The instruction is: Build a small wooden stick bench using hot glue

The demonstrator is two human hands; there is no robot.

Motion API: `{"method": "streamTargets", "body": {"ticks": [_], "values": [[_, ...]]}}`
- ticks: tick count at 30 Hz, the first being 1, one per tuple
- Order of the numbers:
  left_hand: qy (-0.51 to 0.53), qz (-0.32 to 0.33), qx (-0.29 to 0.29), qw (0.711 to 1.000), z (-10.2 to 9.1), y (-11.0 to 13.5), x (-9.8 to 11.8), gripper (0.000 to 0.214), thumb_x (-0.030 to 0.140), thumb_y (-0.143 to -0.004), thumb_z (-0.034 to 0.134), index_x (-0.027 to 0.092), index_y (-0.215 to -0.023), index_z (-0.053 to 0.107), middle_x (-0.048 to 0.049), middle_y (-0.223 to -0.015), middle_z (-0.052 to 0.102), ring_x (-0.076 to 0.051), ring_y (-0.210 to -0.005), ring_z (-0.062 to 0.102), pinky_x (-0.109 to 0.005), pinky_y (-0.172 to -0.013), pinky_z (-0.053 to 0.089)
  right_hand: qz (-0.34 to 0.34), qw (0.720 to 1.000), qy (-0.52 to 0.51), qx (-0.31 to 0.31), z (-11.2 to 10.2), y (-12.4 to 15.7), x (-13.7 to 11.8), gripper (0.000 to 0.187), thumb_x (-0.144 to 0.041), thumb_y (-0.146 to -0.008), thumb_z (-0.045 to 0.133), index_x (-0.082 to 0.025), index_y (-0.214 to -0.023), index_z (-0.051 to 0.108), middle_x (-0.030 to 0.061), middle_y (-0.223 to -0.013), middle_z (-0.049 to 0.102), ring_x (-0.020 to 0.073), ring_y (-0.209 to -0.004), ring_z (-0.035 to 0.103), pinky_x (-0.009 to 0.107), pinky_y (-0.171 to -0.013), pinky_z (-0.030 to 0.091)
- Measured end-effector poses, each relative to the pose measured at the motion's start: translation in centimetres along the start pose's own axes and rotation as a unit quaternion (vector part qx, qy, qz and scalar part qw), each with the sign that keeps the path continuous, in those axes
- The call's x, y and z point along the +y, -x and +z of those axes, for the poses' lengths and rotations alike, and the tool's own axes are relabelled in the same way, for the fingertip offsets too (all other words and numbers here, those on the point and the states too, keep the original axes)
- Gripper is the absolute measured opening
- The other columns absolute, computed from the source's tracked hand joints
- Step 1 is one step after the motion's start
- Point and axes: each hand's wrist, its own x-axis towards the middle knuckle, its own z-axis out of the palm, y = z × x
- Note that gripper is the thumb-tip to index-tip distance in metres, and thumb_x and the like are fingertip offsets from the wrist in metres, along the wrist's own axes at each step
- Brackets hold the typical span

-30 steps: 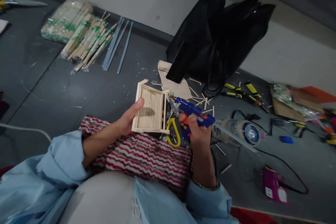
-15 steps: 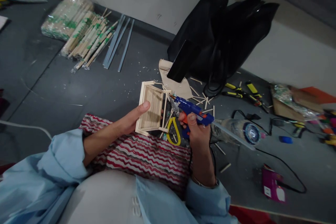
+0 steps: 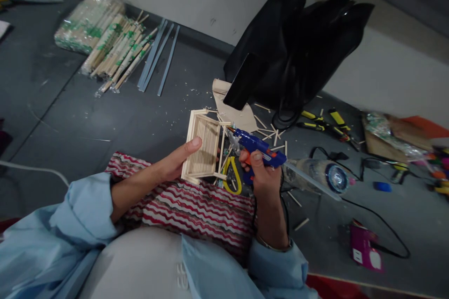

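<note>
My left hand point(image 3: 180, 158) grips a small frame of wooden sticks point(image 3: 204, 149), its thumb on the slatted panel and its other fingers mostly hidden behind. In my right hand point(image 3: 261, 173) is a blue hot glue gun point(image 3: 257, 145), a long clear glue stick point(image 3: 314, 181) trailing from its rear. The gun's nozzle points left and meets or nearly meets the frame's upper right corner; I cannot tell if they touch. Between the hands lie yellow scissor handles point(image 3: 232, 175), partly covered by the frame. Beneath the frame is a red-and-white wavy striped cloth point(image 3: 182, 210).
A black bag point(image 3: 280, 51) leans at the back with a phone point(image 3: 242, 81) against it. Wrapped sticks point(image 3: 115, 51) and grey strips point(image 3: 168, 60) lie back left. To the right are a plastic bottle point(image 3: 312, 173), yellow-black pliers point(image 3: 336, 124), a purple box point(image 3: 365, 245) and a black cord point(image 3: 386, 215).
The stick frame has shifted very slightly right and down in my left hand, its corner now closer to the nozzle. My right hand and the glue gun have hardly moved.
</note>
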Motion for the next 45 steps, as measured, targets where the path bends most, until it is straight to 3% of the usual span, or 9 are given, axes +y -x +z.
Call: {"method": "streamTargets", "body": {"ticks": [8, 16, 22, 34, 45], "values": [[-0.014, -0.005, 0.023, 1.0, 0.06, 0.13, 0.04, 0.068, 0.063, -0.084, 0.063, 0.017, -0.134, 0.065, -0.0178, -0.117, 0.075, -0.041, -0.127, 0.061, -0.054, -0.105, 0.048, 0.008, 1.0, 0.0, -0.001, -0.04, -0.02, -0.04, 0.046, -0.063, -0.085, 0.066, -0.019, -0.071, 0.067, 0.0002, -0.066, 0.062, 0.0107, -0.056, 0.05, 0.027, -0.056, 0.042], [-0.047, -0.009, 0.04, 0.998, 0.41, 0.04, 0.16, 0.081, 0.074, -0.073, 0.068, 0.017, -0.131, 0.065, -0.0176, -0.118, 0.074, -0.041, -0.124, 0.063, -0.052, -0.102, 0.052, 0.001, 1.0, 0.004, 0.0, 0.0, -0.11, -0.03, 0.046, -0.062, -0.085, 0.065, -0.019, -0.069, 0.066, 0.0003, -0.064, 0.062, 0.0107, -0.055, 0.049, 0.028, -0.055, 0.042], [-0.091, -0.005, 0.041, 0.995, 0.71, 0.12, 0.19, 0.089, 0.085, -0.074, 0.056, 0.019, -0.133, 0.063, -0.0162, -0.118, 0.075, -0.038, -0.123, 0.064, -0.051, -0.103, 0.052, 0.002, 1.0, 0.004, -0.002, -0.04, -0.06, -0.01, 0.047, -0.062, -0.086, 0.065, -0.019, -0.068, 0.065, -0.0006, -0.063, 0.06, 0.01, -0.055, 0.049, 0.026, -0.054, 0.04], [-0.101, -0.007, 0.03, 0.994, 0.78, 0.01, 0.21, 0.096, 0.088, -0.072, 0.054, 0.015, -0.135, 0.06, -0.0214, -0.124, 0.071, -0.043, -0.131, 0.057, -0.058, -0.107, 0.047, 0.003, 1.0, 0.014, -0.008, -0.14, -0.09, 0.0, 0.048, -0.063, -0.086, 0.065, -0.019, -0.067, 0.064, -0.0005, -0.063, 0.06, 0.0102, -0.055, 0.049, 0.027, -0.056, 0.04], [-0.104, -0.012, 0.042, 0.994, 0.8, 0.01, 0.16, 0.097, 0.089, -0.069, 0.056, 0.018, -0.135, 0.062, -0.0189, -0.124, 0.072, -0.042, -0.129, 0.059, -0.057, -0.107, 0.048, -0.001, 1.0, 0.013, -0.008, -0.19, 0.0, 0.0, 0.047, -0.062, -0.087, 0.064, -0.019, -0.068, 0.064, -0.0011, -0.062, 0.059, 0.01, -0.055, 0.049, 0.027, -0.055, 0.038]]}}
